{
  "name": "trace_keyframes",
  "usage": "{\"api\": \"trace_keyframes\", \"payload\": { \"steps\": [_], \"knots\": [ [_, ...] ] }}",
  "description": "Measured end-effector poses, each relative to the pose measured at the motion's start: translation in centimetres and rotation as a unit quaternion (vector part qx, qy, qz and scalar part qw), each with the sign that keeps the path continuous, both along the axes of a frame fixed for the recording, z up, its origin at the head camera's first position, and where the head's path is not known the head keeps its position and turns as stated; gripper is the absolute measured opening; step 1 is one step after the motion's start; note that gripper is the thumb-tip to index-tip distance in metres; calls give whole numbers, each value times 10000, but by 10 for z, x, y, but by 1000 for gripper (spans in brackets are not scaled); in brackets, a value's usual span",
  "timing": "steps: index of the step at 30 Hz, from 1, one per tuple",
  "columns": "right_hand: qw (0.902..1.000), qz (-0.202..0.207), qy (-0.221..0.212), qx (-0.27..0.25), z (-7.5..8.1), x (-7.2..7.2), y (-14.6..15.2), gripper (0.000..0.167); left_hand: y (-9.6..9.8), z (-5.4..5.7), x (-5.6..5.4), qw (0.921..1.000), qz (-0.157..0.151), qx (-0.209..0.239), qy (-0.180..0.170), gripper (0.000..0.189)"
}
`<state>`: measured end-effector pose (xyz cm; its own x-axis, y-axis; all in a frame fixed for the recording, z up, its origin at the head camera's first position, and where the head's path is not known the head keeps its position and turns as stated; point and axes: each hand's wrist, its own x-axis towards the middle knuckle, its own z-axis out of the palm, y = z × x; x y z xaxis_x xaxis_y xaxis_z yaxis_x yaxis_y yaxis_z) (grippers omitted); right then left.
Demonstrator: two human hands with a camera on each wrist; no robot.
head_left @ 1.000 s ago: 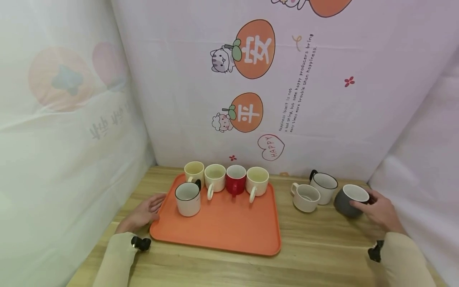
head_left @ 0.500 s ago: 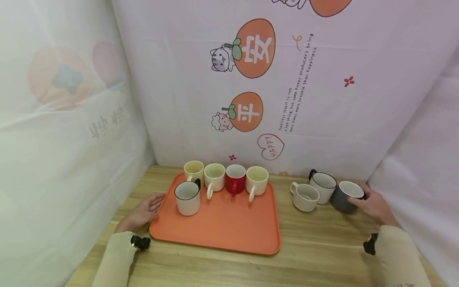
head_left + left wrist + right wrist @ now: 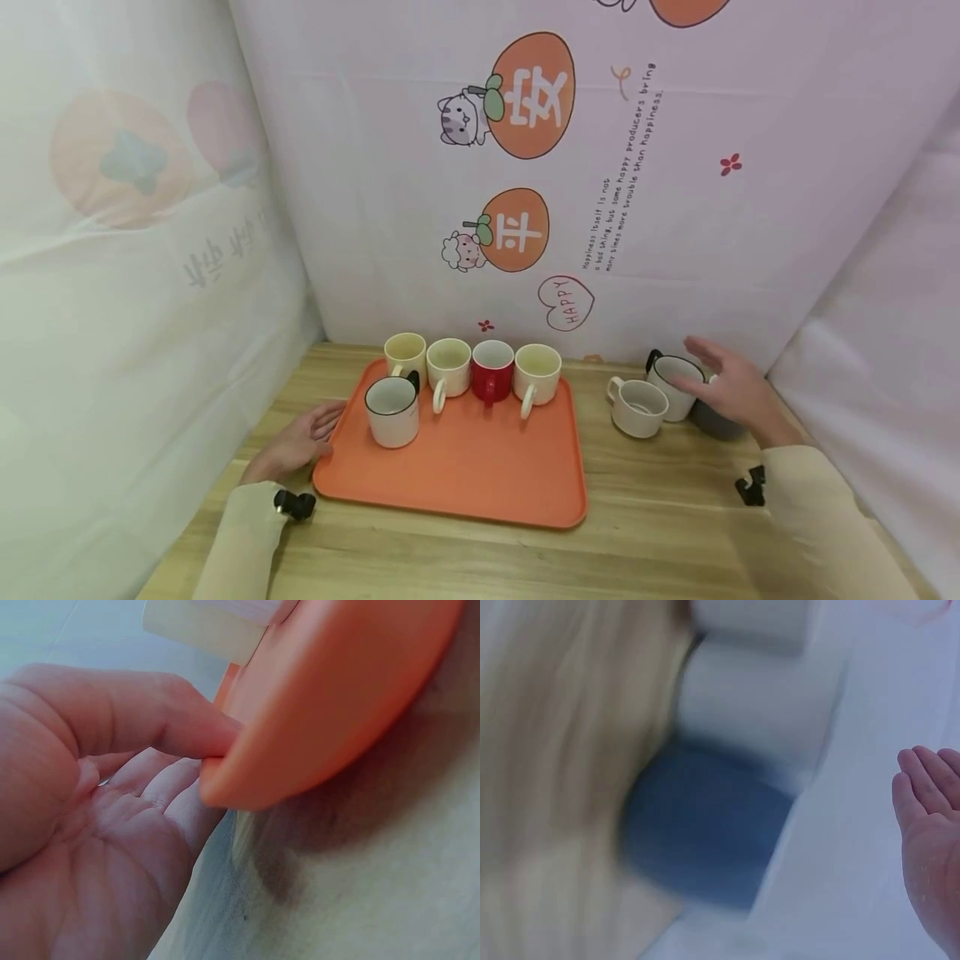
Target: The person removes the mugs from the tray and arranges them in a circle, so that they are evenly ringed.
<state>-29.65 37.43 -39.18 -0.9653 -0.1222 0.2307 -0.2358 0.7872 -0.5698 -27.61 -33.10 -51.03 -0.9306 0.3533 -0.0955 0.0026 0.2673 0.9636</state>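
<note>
At the left edge of the orange tray [image 3: 465,479], my left hand [image 3: 296,442] grips the rim. In the left wrist view its thumb [image 3: 180,724] lies over the rim and the fingers go behind the tray's side. My right hand [image 3: 731,387] is raised with straight fingers, holding nothing. It hovers over a dark grey mug [image 3: 716,422], mostly hidden in the head view, and partly covers a white mug with black rim and handle [image 3: 675,404]. Left of these stands a low off-white cup [image 3: 637,408]. The right wrist view shows the grey mug [image 3: 705,821] blurred.
On the tray, a yellow mug [image 3: 405,354], a cream mug [image 3: 449,367], a red mug [image 3: 492,371] and another cream mug [image 3: 537,373] line the back edge. A black-rimmed white mug [image 3: 393,412] stands in front at left. White printed cloth [image 3: 375,208] encloses the wooden table.
My right hand slid the grey mug left against the black-rimmed mug, then let go and rose up and leftward. My left hand stayed at the tray.
</note>
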Motion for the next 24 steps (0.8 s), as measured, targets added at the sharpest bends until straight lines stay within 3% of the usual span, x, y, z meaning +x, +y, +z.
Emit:
{"api": "trace_keyframes", "payload": {
  "steps": [5,10,17,24],
  "knots": [
    [9979,636,127,35,17,-9,-61,96,-2,2,0,9999,22,-95,48,96],
    [9904,1366,231,-22,22,-18,-122,94,-2,3,2,9998,38,-181,71,95],
    [9744,2225,278,170,15,-22,-201,93,1,3,4,9998,75,-177,11,95],
    [9622,2716,-31,200,-4,-12,-274,91,3,4,4,9999,51,-125,-12,96]
  ]
}}
